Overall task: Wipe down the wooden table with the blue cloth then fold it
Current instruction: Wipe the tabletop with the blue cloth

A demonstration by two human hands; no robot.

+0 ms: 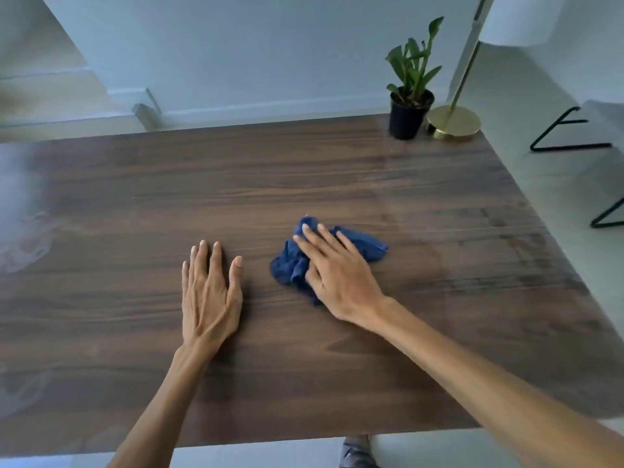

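A blue cloth was pressed against a wooden table by the right hand, just right of the table's middle and well short of its far edge. The cloth was seen bunched and crumpled rather than spread flat. The right hand's grip was open — fingers extended and laid over the fabric, palm bearing down, with nothing closed around it. The left hand was rested flat on the bare wood just beside the cloth, fingers spread, with nothing held.

The wiping step was judged to be in hand; the fold had not been begun, since the cloth was seen as a wad with no squared edges. Faint streaks were visible toward the right side of the table, and a pale glare lay over the left, so how much of the surface had been covered could not be told.

The bundle's long axis was set on a diagonal, running from its near-left lobe to a tail at the far right, that tail being pointed toward the table's right edge. A potted plant and a brass lamp base were stood at the far right corner, well apart from the cloth.

For the next move, steady downward pressure and a broad sweep across the unwiped wood would be called for — with the far corner worked carefully around the pot.
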